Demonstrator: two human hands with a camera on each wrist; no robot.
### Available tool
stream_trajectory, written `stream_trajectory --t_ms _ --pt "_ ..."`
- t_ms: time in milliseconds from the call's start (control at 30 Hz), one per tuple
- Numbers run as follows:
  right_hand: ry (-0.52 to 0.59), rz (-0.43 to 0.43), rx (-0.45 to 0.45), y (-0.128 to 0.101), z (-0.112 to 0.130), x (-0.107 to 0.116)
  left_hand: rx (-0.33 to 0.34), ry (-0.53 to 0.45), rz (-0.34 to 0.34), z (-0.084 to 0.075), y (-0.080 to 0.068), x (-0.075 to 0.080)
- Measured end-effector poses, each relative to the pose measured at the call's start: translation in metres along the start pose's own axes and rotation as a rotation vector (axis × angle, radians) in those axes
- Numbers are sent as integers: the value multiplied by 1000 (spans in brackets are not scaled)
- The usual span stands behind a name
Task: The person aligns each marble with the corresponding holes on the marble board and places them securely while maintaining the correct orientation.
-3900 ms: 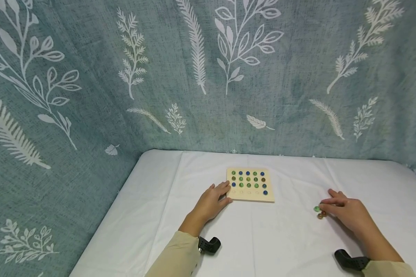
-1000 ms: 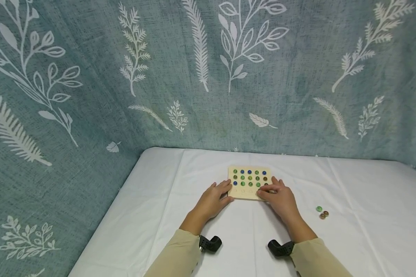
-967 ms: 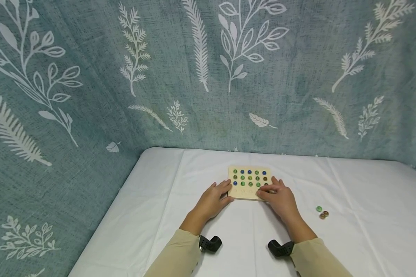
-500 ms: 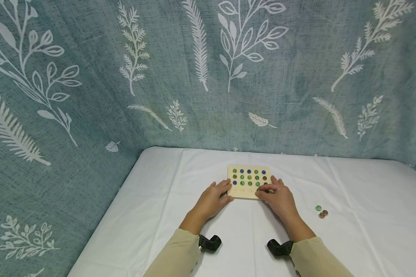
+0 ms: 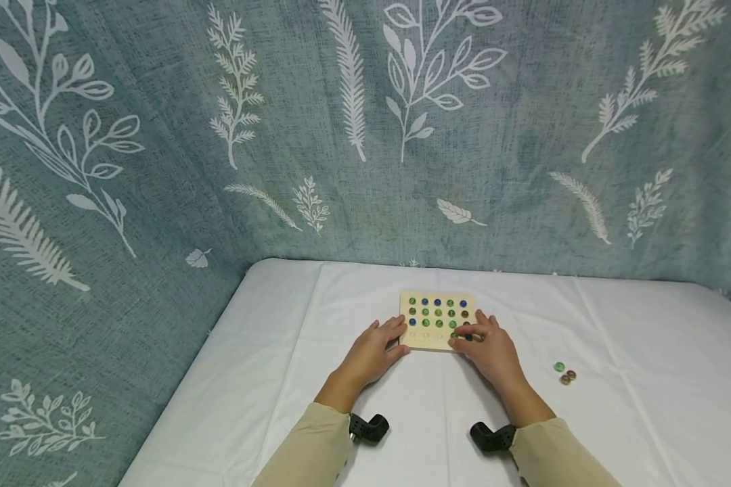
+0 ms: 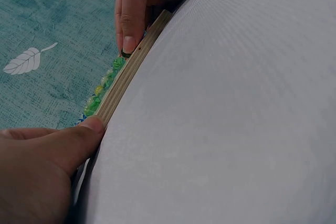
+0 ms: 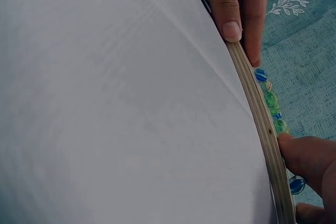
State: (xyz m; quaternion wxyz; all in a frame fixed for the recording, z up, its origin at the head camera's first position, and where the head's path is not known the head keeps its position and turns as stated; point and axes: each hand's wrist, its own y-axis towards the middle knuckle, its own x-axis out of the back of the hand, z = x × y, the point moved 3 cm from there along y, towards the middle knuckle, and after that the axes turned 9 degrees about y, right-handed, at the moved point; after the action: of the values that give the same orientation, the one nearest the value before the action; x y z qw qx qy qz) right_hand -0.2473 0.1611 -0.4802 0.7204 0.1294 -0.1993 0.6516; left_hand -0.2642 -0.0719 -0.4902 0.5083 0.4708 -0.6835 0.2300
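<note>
A pale wooden board (image 5: 426, 343) lies on the table, with rows of blue, green and brown glass marbles (image 5: 438, 313) in its hollows. My left hand (image 5: 368, 356) holds the board's near left corner, thumb at the front edge and fingers along the left side. At the front row, right of the middle, my right hand (image 5: 493, 352) pinches a dark greenish marble (image 6: 126, 54) between thumb and finger, low at the board. Its other fingers reach past the right edge. A blue marble (image 7: 297, 184) sits by that hand. The row's left hollows show bare.
On the white cloth (image 5: 621, 325) to the right lie a loose green marble (image 5: 559, 366) and two brown marbles (image 5: 568, 377) close together. A blue-green curtain (image 5: 365, 135) with white leaf prints hangs behind the table and along its left side.
My right hand has come left from the loose marbles to the board's front row with a marble. Over the last second its fingers shift only slightly. My left hand stays at the corner.
</note>
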Motion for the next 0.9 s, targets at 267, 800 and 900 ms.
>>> stream_trajectory --t_ms 267,800,900 --pt "-3 -1 4 0 1 0 -1 -6 -11 0 0 1" --pt "89 64 -29 0 -1 12 3 -3 -1 0 0 -1" --pt "66 86 -15 -2 1 22 3 2 -5 0 -1 -1"
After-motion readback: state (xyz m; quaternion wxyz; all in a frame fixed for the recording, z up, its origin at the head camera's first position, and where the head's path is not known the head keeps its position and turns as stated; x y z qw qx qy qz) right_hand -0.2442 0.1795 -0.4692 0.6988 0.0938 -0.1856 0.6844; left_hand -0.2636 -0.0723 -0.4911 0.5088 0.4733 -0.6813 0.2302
